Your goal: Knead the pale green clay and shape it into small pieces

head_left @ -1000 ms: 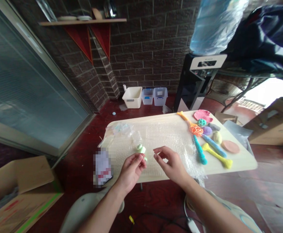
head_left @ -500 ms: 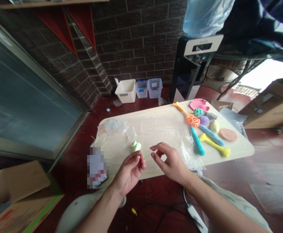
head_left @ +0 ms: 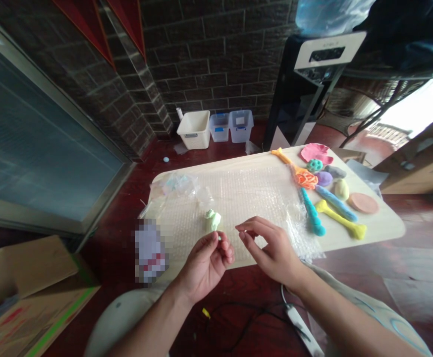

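Observation:
Between the thumb and fingertips of my left hand (head_left: 209,263) is a tiny piece of pale green clay (head_left: 220,238). Just beyond it, a larger pale green clay lump (head_left: 212,220) rests on the bubble wrap (head_left: 239,198). My right hand (head_left: 272,248) hovers to the right, apart from the left one. Its thumb and index finger come together in a pinch; whatever is between them, if anything, is too small to make out.
Coloured clay shapes lie at the table's right: a yellow bone (head_left: 341,220), teal stick (head_left: 313,213), blue stick (head_left: 336,203), orange piece (head_left: 305,177) and pink piece (head_left: 316,153). Crumpled plastic (head_left: 181,186) and a blurred-out object (head_left: 150,250) are at left. Bins (head_left: 194,130) stand behind.
My head view has shifted slightly, so the table's contents sit a little differently. My right thumb and index finger look closer together; the left hand keeps its pinch.

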`<state>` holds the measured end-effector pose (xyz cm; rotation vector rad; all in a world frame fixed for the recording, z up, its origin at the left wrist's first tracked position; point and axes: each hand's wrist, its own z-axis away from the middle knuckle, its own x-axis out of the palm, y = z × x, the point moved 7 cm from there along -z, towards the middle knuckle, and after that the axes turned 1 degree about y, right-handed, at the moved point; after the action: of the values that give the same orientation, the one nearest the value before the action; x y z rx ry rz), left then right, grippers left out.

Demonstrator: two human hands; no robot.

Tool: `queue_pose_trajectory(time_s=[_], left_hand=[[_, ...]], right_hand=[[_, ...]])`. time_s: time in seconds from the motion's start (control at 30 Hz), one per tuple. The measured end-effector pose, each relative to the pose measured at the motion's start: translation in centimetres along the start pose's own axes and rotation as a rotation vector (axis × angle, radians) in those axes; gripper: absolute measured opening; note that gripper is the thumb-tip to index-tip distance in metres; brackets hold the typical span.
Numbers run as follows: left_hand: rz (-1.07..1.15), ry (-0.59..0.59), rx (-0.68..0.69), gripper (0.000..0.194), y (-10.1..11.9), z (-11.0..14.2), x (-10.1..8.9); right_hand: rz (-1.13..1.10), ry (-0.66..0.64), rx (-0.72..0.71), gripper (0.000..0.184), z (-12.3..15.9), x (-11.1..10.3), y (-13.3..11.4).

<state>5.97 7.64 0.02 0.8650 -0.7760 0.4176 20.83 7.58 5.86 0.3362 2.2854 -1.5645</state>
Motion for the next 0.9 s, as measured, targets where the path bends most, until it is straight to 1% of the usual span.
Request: queue_pose_trajectory(time_s=[0.2, 0.33, 0.43, 0.53, 0.6, 0.7, 0.77, 0.9], left_hand=[[0.022, -0.038, -0.011, 0.036, -0.2, -0.1, 0.2], [0.074, -0.064, -0.037, 0.036, -0.5, -0.1, 0.4], [0.052, -0.057, -0.029, 0.035, -0.7, -0.2, 0.3], [-0.038, -0.022, 0.032, 0.035, -0.8, -0.4, -0.2], [-0.109, 0.011, 0.092, 0.036, -0.9, -0.4, -0.5], [-0.181, 0.06, 0.167, 0.036, -1.1, -0.5, -0.9], [-0.218, 0.09, 0.21, 0.036, -1.2, -0.5, -1.0], [-0.349, 0.133, 0.299, 0.035, -1.2, -0.5, -1.3]], right_hand=[[0.007, 0.021, -0.006, 0.018, -0.1, -0.2, 0.3], [0.001, 0.036, -0.011, 0.018, -0.1, -0.5, 0.2], [-0.017, 0.036, -0.003, 0.017, 0.0, -0.6, 0.0], [-0.108, 0.029, 0.052, 0.016, 0.2, -0.5, 0.2], [-0.204, 0.018, 0.093, 0.02, 0.2, -0.2, 0.3], [-0.325, -0.011, 0.103, 0.026, 0.4, 0.6, 0.4], [-0.355, -0.04, 0.099, 0.024, 0.5, 1.2, 0.3], [-0.326, -0.078, 0.085, 0.017, 0.6, 1.8, 0.2]])
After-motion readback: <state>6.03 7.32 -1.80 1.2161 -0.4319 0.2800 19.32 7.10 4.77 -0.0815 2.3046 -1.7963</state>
